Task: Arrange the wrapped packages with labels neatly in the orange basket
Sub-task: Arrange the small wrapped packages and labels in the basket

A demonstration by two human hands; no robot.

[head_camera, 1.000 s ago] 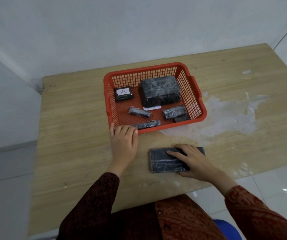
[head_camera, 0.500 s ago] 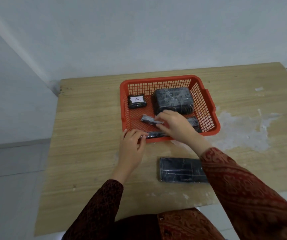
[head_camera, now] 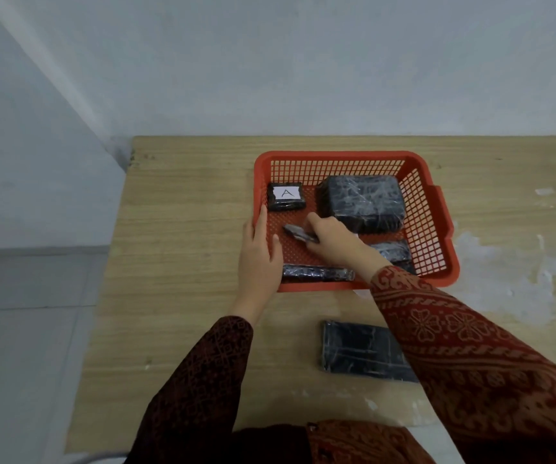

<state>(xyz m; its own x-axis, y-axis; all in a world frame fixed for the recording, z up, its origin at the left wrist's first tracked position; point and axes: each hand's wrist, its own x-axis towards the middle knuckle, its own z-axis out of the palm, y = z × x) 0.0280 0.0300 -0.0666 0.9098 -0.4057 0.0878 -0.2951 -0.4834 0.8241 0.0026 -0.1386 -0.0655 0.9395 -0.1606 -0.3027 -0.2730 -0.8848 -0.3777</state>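
An orange basket (head_camera: 437, 202) stands on the wooden table. Inside it lie a small black package labelled A (head_camera: 285, 196), a large black wrapped block (head_camera: 362, 202), a long thin package (head_camera: 317, 273) along the front wall and a medium package (head_camera: 391, 251) at the right. My right hand (head_camera: 332, 241) reaches into the basket and grips a small wrapped package (head_camera: 295, 232). My left hand (head_camera: 260, 259) rests on the basket's front-left rim, thumb inside. A flat black wrapped package (head_camera: 360, 351) lies on the table in front of the basket, partly under my right sleeve.
The table (head_camera: 183, 262) meets the wall at the back; its left edge drops to a tiled floor (head_camera: 28, 329). White worn patches (head_camera: 504, 272) mark the tabletop right of the basket.
My right hand left the flat package on the table, reached into the basket and took hold of the small wrapped package. My left hand slid up onto the basket's left rim.
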